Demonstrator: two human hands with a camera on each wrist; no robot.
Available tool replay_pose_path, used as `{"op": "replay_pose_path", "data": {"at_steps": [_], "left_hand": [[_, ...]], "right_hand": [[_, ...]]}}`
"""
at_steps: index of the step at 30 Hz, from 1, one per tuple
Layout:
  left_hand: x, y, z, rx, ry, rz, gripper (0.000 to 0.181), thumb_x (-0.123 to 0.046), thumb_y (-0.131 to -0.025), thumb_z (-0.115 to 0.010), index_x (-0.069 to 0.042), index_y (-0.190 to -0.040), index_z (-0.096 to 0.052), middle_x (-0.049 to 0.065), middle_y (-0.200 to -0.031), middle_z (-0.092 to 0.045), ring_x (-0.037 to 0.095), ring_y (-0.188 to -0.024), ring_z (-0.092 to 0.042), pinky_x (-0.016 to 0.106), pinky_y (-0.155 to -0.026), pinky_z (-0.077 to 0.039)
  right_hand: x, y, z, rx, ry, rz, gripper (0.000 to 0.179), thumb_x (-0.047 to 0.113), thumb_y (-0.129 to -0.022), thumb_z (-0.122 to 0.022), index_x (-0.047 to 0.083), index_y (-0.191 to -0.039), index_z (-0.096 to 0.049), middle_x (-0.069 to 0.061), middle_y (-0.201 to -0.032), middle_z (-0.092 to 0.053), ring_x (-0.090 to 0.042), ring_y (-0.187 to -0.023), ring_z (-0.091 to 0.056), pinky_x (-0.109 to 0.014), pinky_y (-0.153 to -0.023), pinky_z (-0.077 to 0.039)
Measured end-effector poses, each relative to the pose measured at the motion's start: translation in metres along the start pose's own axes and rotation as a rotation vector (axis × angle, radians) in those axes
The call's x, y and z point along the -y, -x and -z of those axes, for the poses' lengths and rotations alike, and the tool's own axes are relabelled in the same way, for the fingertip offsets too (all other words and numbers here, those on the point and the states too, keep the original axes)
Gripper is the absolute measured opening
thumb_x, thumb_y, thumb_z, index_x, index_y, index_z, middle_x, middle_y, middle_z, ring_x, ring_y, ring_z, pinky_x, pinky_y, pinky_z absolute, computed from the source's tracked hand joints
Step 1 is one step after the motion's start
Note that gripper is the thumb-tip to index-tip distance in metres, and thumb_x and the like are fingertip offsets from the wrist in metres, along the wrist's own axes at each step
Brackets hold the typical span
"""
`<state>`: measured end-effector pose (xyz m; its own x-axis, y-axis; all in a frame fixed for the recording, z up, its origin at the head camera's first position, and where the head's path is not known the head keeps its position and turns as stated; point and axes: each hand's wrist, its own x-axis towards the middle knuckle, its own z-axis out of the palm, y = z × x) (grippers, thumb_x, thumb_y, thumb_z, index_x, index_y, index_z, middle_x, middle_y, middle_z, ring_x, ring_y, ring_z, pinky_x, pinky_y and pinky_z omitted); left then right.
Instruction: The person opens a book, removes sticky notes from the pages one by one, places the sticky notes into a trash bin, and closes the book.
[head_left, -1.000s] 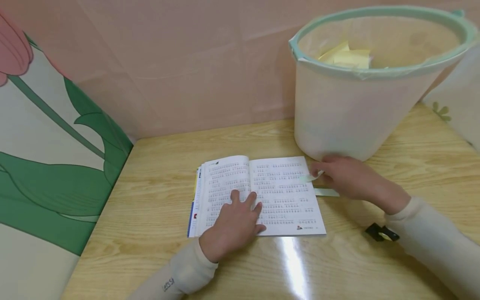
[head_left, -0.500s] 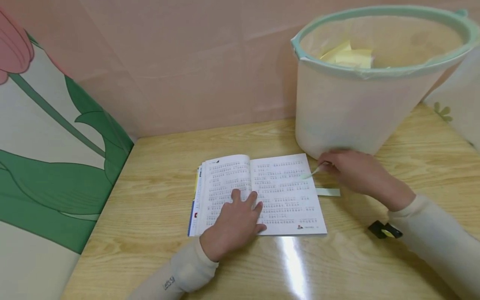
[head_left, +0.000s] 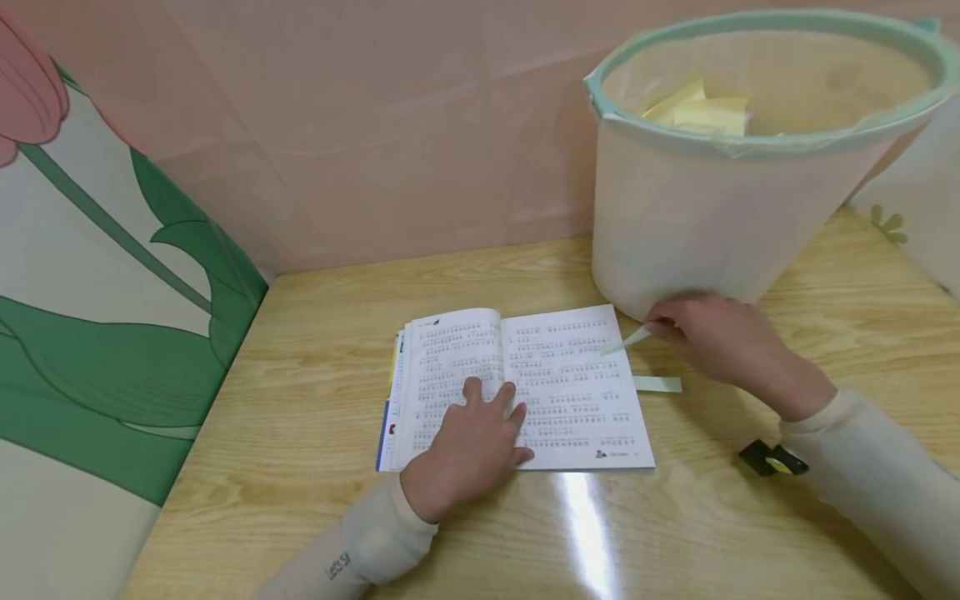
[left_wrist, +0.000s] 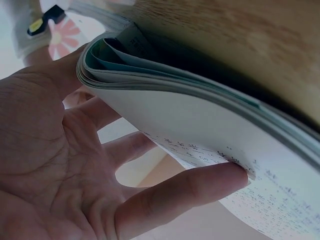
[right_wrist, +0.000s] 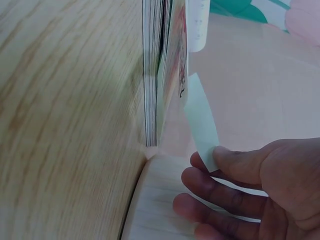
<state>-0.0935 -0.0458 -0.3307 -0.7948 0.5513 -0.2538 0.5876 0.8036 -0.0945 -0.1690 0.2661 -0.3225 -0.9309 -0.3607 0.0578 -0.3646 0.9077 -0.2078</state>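
Observation:
An open book [head_left: 570, 400] with printed pages lies on the wooden table. My left hand [head_left: 468, 450] rests on it with spread, straight fingers, across the lower part near the spine; in the left wrist view the thumb [left_wrist: 185, 195] lies along the printed page. Right of the book, my right hand [head_left: 708, 337] pinches one end of a pale green paper strip [right_wrist: 202, 125] between thumb and forefinger. The strip's free end overlaps the right page in the head view. A second pale green strip [head_left: 658, 384] sticks out from the book's right edge, below that hand.
Close behind my right hand stands a tall pale bin [head_left: 675, 217] with a mint-green rim and a liner. Yellow paper pieces [head_left: 708, 115] show inside it. A pink wall covering [head_left: 375, 150] rises behind the table, and a flower-patterned panel [head_left: 97, 358] borders the left side.
My right hand has moved slightly right and up, so more of the pinched strip shows between it and the page. The second strip has come into fuller view. The left hand stays put.

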Motion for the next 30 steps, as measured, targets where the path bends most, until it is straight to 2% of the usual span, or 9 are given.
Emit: {"op": "replay_pose_path", "data": {"at_steps": [7,12,17,23,27,30], "left_hand": [[0.000,0.001,0.000,-0.005,-0.008,-0.005,0.059,-0.057,-0.095,-0.055,-0.018,-0.140,-0.059,0.007,-0.148,-0.049,0.038,-0.113,-0.047,0.033,-0.058,-0.052],[0.000,0.001,0.002,-0.020,-0.022,-0.007,0.059,-0.058,-0.095,-0.055,-0.019,-0.139,-0.060,0.007,-0.148,-0.049,0.038,-0.112,-0.047,0.032,-0.056,-0.051],[0.000,0.002,0.003,-0.047,-0.006,0.003,0.058,-0.058,-0.094,-0.058,-0.020,-0.136,-0.062,0.005,-0.144,-0.047,0.034,-0.111,-0.047,0.030,-0.050,-0.047],[-0.001,0.001,0.000,-0.084,0.006,0.021,0.055,-0.057,-0.092,-0.061,-0.020,-0.133,-0.064,0.004,-0.137,-0.046,0.030,-0.107,-0.046,0.027,-0.045,-0.043],[-0.001,0.000,-0.002,-0.142,-0.023,0.009,0.053,-0.057,-0.091,-0.063,-0.019,-0.128,-0.067,0.000,-0.129,-0.048,0.027,-0.096,-0.049,0.027,-0.045,-0.043],[-0.001,0.000,-0.003,-0.151,-0.035,0.009,0.053,-0.056,-0.091,-0.064,-0.018,-0.127,-0.068,-0.001,-0.128,-0.048,0.026,-0.089,-0.053,0.030,-0.046,-0.045]], "right_hand": [[0.001,0.000,0.004,0.000,0.002,-0.021,0.012,0.022,-0.096,-0.066,0.016,-0.100,-0.074,-0.002,-0.092,-0.073,-0.025,-0.082,-0.065,-0.050,-0.068,-0.051],[0.005,0.000,0.009,-0.058,-0.009,-0.005,0.009,0.020,-0.094,-0.068,0.014,-0.096,-0.074,-0.001,-0.087,-0.071,-0.021,-0.078,-0.063,-0.047,-0.069,-0.051],[0.012,0.000,0.018,-0.178,-0.017,0.054,0.006,0.020,-0.089,-0.075,0.014,-0.087,-0.075,0.002,-0.075,-0.068,-0.014,-0.068,-0.057,-0.038,-0.063,-0.048],[0.023,0.005,0.042,-0.358,-0.068,0.064,0.014,0.018,-0.083,-0.080,0.016,-0.092,-0.070,0.005,-0.073,-0.067,-0.008,-0.064,-0.056,-0.024,-0.059,-0.043],[0.029,0.008,0.061,-0.485,-0.103,0.138,0.018,0.012,-0.081,-0.081,0.015,-0.092,-0.066,0.005,-0.075,-0.064,0.003,-0.067,-0.048,-0.012,-0.061,-0.037],[0.035,0.007,0.076,-0.564,-0.143,0.213,0.017,0.004,-0.082,-0.079,0.009,-0.093,-0.066,0.002,-0.079,-0.064,0.012,-0.073,-0.043,-0.008,-0.066,-0.037]]}}
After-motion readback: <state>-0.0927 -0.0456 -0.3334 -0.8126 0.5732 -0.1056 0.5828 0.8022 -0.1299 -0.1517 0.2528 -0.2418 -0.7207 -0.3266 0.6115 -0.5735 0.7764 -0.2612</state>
